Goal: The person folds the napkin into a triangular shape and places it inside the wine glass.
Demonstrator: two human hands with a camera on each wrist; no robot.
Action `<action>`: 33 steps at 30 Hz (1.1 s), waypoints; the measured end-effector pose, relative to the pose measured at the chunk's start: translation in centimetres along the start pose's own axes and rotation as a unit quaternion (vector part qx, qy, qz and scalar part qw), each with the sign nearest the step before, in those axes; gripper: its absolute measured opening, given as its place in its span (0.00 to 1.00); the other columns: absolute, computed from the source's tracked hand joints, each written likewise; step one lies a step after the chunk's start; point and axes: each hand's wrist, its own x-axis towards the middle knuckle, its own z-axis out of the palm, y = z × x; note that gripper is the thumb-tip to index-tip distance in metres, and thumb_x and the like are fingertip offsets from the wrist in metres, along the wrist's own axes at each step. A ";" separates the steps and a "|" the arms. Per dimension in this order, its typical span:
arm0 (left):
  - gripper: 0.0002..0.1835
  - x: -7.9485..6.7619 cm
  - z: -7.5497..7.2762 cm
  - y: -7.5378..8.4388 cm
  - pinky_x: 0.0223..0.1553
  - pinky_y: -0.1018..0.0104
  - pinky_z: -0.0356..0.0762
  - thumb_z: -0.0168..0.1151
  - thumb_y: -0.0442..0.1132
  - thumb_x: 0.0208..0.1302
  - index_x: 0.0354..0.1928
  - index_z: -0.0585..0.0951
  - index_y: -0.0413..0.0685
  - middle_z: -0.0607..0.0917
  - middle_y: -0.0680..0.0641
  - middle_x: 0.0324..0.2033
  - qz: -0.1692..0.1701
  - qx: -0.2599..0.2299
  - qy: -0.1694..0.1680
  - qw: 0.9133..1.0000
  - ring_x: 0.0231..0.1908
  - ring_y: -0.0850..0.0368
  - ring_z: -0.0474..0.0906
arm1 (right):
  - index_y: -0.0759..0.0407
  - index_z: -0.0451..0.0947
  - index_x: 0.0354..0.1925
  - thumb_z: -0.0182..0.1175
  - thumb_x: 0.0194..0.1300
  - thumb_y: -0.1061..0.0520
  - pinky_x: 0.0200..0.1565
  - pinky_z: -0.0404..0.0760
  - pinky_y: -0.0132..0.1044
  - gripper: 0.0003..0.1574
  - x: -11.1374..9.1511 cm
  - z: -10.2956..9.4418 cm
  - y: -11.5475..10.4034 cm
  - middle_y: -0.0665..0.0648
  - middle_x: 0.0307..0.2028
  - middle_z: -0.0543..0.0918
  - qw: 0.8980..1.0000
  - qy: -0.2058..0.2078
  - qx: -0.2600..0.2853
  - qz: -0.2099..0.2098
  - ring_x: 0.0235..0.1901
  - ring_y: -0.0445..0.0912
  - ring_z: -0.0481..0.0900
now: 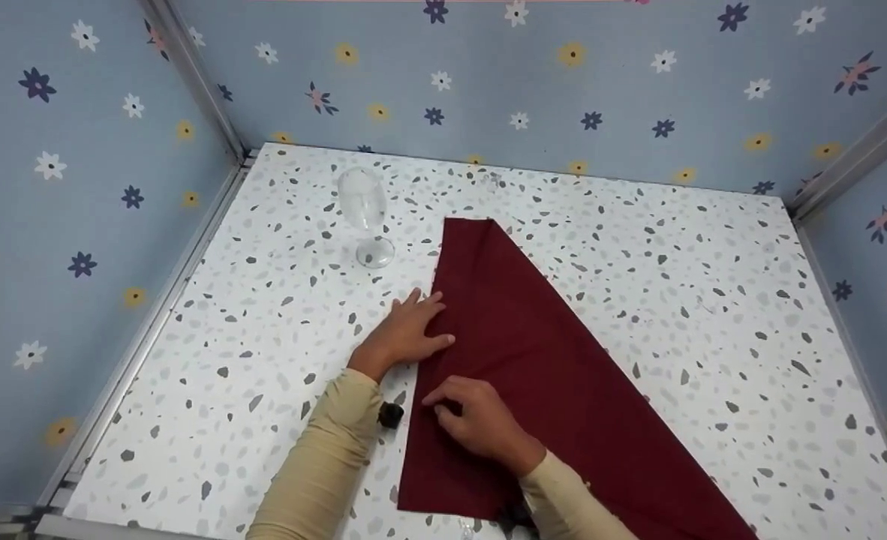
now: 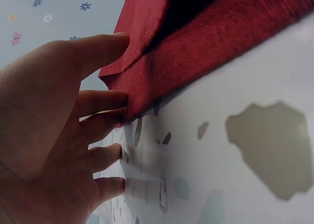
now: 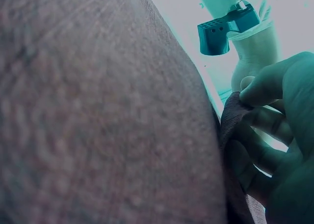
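Note:
A dark red cloth napkin (image 1: 533, 352), folded with a long slanting right edge, lies flat over the middle of the table. My left hand (image 1: 406, 334) rests at its left edge, fingers spread and mostly straight. In the left wrist view, that hand's fingertips (image 2: 117, 100) touch the cloth's lower edge and the tabletop, with the thumb over the folded layer (image 2: 142, 37). Lower down, my right hand (image 1: 485, 420) has bent fingers near the same left edge. The right wrist view shows its thumb and fingers (image 3: 265, 123) pinching a raised bit of cloth (image 3: 233, 113).
A clear stemmed glass (image 1: 363, 202) stands on the speckled white table (image 1: 263, 315), behind and left of the cloth. Blue flowered panels (image 1: 518, 82) with metal frame bars (image 1: 199, 82) enclose the back and sides. A black wrist camera (image 1: 391, 415) sits on the left sleeve.

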 end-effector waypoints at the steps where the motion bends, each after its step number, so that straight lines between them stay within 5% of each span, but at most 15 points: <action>1: 0.36 0.0 0.0 0.0 0.73 0.42 0.43 0.58 0.57 0.71 0.73 0.68 0.43 0.61 0.46 0.75 -0.001 -0.001 -0.001 1.000 0.76 0.42 0.44 | 0.55 0.87 0.40 0.63 0.62 0.68 0.45 0.81 0.34 0.12 0.0 0.0 0.0 0.46 0.38 0.85 1.000 -0.002 -0.002 -0.002 0.40 0.37 0.81; 33: 0.37 0.2 -0.1 -0.2 0.73 0.42 0.42 0.58 0.57 0.71 0.73 0.67 0.43 0.59 0.46 0.76 -0.003 -0.007 -0.010 1.000 0.77 0.42 0.42 | 0.53 0.86 0.43 0.64 0.65 0.62 0.45 0.81 0.35 0.10 -0.4 0.8 -1.4 0.46 0.39 0.85 0.994 -0.055 -0.091 -0.018 0.41 0.37 0.81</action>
